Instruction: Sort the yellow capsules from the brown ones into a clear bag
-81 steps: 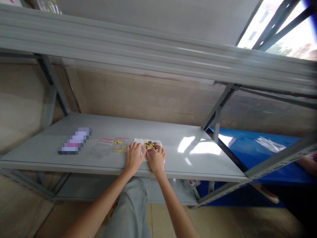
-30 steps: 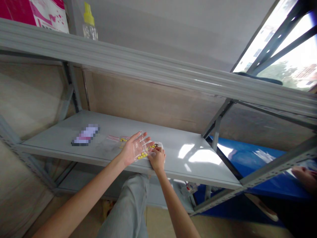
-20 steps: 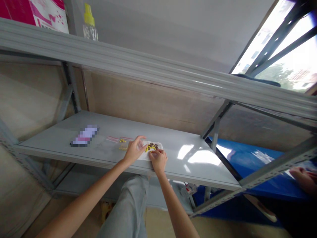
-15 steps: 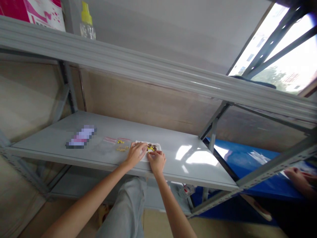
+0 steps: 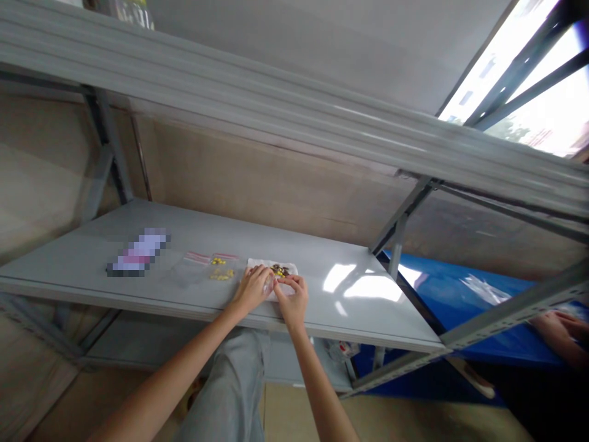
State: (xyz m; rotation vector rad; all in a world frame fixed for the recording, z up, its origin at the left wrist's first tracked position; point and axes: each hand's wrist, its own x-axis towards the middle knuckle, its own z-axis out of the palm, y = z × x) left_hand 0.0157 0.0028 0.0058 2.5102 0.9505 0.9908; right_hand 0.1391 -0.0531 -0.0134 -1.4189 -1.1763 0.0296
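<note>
Both of my hands are over a small white tray (image 5: pixel 257 263) on the grey shelf. Small yellow and brown pieces (image 5: pixel 281 270) lie in the tray, just beyond my fingertips. My left hand (image 5: pixel 253 287) is closed at the tray's left side, with something pale and shiny at its fingers, too small to name. Thumb and fingers of my right hand (image 5: pixel 293 293) come together in a pinch right beside the left fingertips. What they hold is hidden. To the left lies a clear zip bag (image 5: pixel 223 271) with yellow pieces, and beside it another clear zip bag (image 5: pixel 196 261).
A blurred-out phone-like object (image 5: pixel 138 252) lies at the shelf's left. Above runs an upper shelf edge (image 5: pixel 257 116) with a clear bottle (image 5: pixel 134 13). Metal posts frame the right end. Beyond, another person's hand (image 5: pixel 559 328) is over a blue surface (image 5: pixel 453 307).
My right hand has come closer to the left, and their fingertips now meet over the tray. The view has tilted down, so the upper shelf's items have partly left the picture.
</note>
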